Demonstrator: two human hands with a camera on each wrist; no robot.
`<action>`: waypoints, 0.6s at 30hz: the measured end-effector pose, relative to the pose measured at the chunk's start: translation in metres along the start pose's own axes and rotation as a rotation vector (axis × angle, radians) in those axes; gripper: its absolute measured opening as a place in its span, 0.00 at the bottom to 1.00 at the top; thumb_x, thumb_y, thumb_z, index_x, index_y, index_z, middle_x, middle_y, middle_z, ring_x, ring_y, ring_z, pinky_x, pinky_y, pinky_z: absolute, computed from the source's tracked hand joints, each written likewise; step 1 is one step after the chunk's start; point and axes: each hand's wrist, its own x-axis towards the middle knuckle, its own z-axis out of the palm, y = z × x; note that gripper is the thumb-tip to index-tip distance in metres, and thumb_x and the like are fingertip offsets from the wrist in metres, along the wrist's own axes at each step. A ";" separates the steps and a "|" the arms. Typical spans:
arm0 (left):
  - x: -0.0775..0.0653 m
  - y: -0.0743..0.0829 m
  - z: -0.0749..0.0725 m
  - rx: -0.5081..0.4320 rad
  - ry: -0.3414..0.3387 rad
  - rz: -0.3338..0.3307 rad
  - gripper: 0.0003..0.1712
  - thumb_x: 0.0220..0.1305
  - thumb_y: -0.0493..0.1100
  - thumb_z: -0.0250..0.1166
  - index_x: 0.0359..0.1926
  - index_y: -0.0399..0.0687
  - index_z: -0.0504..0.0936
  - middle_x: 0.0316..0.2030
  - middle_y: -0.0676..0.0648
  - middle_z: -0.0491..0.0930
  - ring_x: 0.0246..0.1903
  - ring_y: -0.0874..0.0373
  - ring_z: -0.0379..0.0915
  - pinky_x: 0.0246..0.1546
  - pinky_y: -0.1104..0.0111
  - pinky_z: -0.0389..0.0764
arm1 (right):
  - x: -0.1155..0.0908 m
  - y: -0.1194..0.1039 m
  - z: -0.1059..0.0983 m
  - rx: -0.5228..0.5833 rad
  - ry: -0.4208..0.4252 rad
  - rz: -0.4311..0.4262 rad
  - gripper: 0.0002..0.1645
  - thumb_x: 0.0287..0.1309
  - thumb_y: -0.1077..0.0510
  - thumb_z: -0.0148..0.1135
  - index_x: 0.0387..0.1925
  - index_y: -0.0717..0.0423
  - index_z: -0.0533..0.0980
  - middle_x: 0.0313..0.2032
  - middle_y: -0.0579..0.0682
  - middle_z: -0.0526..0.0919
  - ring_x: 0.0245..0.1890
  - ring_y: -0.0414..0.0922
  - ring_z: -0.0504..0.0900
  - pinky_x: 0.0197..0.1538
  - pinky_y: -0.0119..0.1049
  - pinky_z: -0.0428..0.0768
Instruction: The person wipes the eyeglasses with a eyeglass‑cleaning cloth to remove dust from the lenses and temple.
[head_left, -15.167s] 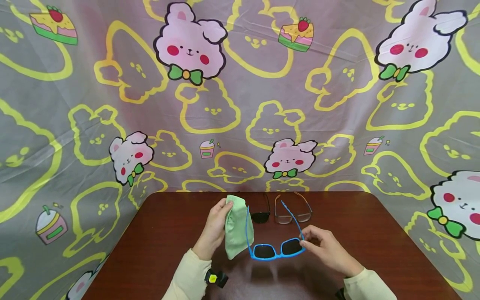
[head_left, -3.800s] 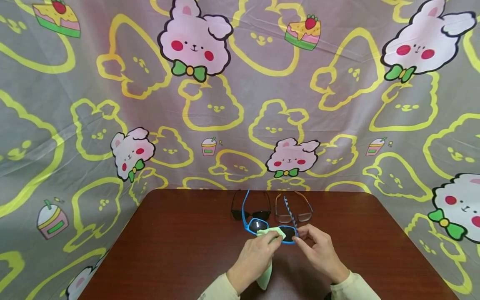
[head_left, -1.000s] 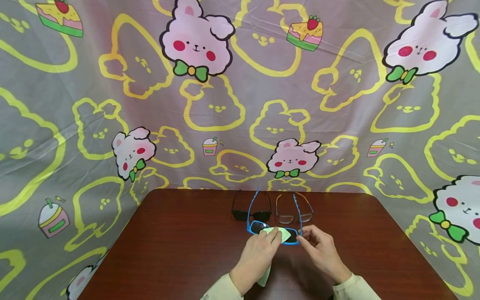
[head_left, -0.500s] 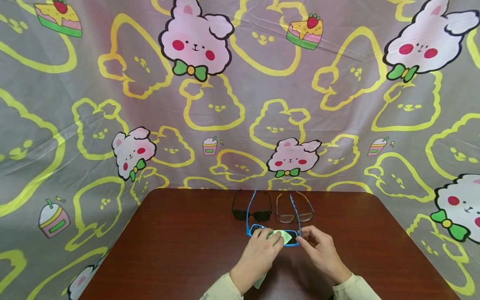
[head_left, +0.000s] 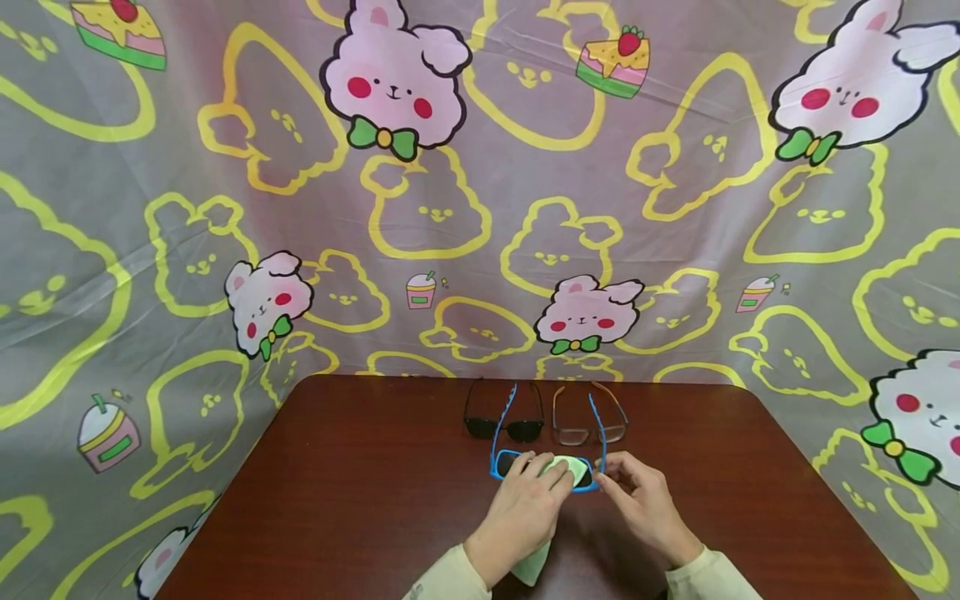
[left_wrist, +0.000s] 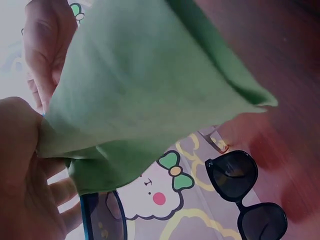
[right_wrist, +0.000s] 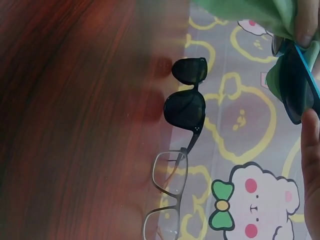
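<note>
My left hand (head_left: 521, 517) holds a green cloth (left_wrist: 140, 85) against the lens on the right side of the blue-framed sunglasses (head_left: 512, 463). In the left wrist view the cloth hangs in a wide fold that hides much of the frame. The right wrist view has green cloth on both sides of the dark lens (right_wrist: 295, 85), with fingers on it. Thumb and fingers of my right hand (head_left: 651, 508) pinch the frame's right end by the hinge. Both temples of the sunglasses are unfolded and point away from me, and the frame is held above the table.
Black sunglasses (head_left: 525, 431) lie at the back of the brown table (head_left: 360, 483). To their right lie clear-lensed glasses (head_left: 573, 437) with orange-brown temples. A patterned cloth curtain (head_left: 450, 208) stands behind the table and along its sides.
Some 15 seconds ago the cloth hung apart from the sunglasses; now it is on a lens. During the last second my left hand has shifted slightly right, and the left lens shows more.
</note>
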 end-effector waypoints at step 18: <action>0.003 -0.002 -0.004 0.004 -0.182 0.061 0.25 0.57 0.50 0.58 0.56 0.52 0.77 0.57 0.53 0.74 0.59 0.57 0.66 0.58 0.61 0.66 | 0.002 -0.007 -0.001 0.021 -0.022 -0.014 0.16 0.42 0.85 0.59 0.34 0.71 0.74 0.24 0.59 0.80 0.21 0.46 0.79 0.23 0.26 0.75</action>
